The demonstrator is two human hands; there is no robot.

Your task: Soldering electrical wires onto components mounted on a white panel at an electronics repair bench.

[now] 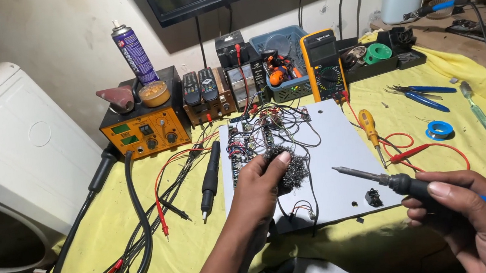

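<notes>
- On the yellow cloth [206,244] over the bench, mid-frame, lies a pale grey board [343,161] w/ a circuit board [250,142] and a tangle of wires at its far-left corner.
- Left hand [258,189] sits at the grey board's left edge, fingers closed round a wad of steel wool [292,170]; thumb on top of it, wad resting on the board just beside the circuit board.
- Right hand [478,219], lower right, is clamped on a soldering iron [407,183] w/ blue-and-yellow handle and black collar; metal tip points left, held over the grey board, near the wool but apart from it.
- Small black part [374,197] lies on the grey board under the iron's shaft.
- Left of the board: black pen-shaped handpiece [210,180] on the cloth, plus red/black test leads [162,206] and a thick black hose [137,228] looping toward the near edge.
- Back row by the wall: orange rework station [145,132] w/ a spray can [133,52] and a small tin of yellow paste [154,93] on top, two remotes [199,86], a blue basket [286,58] of bits, yellow multimeter [323,63].
- Right of the board: yellow-handled screwdriver [369,128], blue-handled pliers [424,96], blue solder reel [439,129], red lead loop [421,149].
- Far left: white appliance [12,144].
</notes>
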